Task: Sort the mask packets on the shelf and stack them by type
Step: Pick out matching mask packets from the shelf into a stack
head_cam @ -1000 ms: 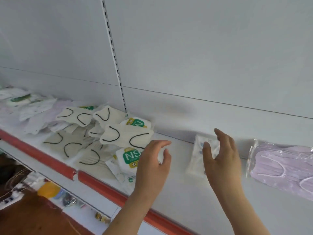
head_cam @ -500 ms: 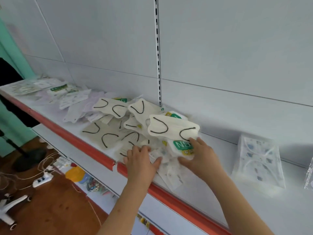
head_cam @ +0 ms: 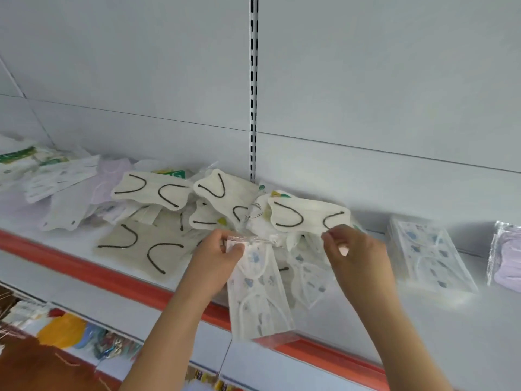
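My left hand (head_cam: 218, 259) pinches the top edge of a clear packet of blue-patterned white masks (head_cam: 258, 294), which hangs down over the shelf's red front edge (head_cam: 112, 277). My right hand (head_cam: 353, 253) pinches a second patterned packet (head_cam: 308, 273) just behind it. A jumbled pile of cream masks with black ear loops (head_cam: 158, 190) lies to the left and behind my hands. A stack of the same patterned packets (head_cam: 428, 253) rests on the shelf to the right. Lilac mask packets (head_cam: 507, 261) sit at the far right.
More white, lilac and green-labelled packets (head_cam: 50, 170) lie at the shelf's far left. A slotted upright rail (head_cam: 253, 88) runs up the white back panel. A lower shelf with coloured goods (head_cam: 64, 330) shows below.
My hands have lifted patterned packets out of the pile; half a second ago they pressed flat into it. A second ago both hovered open beside the patterned stack.
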`<state>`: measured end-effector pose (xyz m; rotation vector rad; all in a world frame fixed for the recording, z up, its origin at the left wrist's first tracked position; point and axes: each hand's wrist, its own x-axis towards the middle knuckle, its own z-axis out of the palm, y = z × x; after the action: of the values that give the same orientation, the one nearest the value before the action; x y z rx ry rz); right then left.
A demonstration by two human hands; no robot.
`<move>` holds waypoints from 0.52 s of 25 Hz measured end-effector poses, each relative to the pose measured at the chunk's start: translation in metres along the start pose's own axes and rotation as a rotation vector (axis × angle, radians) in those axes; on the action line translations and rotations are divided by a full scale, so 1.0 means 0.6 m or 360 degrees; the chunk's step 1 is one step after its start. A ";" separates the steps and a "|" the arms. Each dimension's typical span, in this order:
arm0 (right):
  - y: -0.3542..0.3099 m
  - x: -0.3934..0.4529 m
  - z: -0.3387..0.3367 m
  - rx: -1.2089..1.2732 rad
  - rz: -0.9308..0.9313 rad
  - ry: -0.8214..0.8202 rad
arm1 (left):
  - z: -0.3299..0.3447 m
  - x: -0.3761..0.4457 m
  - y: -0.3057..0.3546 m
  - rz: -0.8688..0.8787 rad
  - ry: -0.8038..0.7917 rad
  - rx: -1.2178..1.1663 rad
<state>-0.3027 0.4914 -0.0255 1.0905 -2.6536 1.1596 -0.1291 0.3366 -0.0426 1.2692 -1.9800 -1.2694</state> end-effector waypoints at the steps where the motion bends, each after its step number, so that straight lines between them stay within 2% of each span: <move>1: -0.010 -0.014 0.013 -0.0158 0.0037 -0.0180 | -0.013 0.005 -0.007 -0.0019 0.0015 0.0006; 3: -0.017 -0.032 0.047 -0.0572 0.0103 -0.0529 | -0.035 0.014 -0.023 -0.0039 0.0089 -0.0005; 5: -0.016 -0.040 0.071 -0.0751 0.0174 -0.0669 | -0.052 0.023 -0.037 -0.0060 0.0137 -0.0039; 9: -0.019 -0.038 0.070 -0.0794 0.0248 -0.0605 | -0.063 0.029 -0.052 -0.0068 0.0165 -0.0083; 13: -0.003 -0.041 0.054 -0.0868 0.0221 -0.0511 | -0.052 0.027 -0.070 0.0009 0.0076 0.0068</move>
<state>-0.2758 0.4837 -0.0556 1.0616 -3.0415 0.2308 -0.0939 0.3022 -0.0664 1.3010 -1.9855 -1.1891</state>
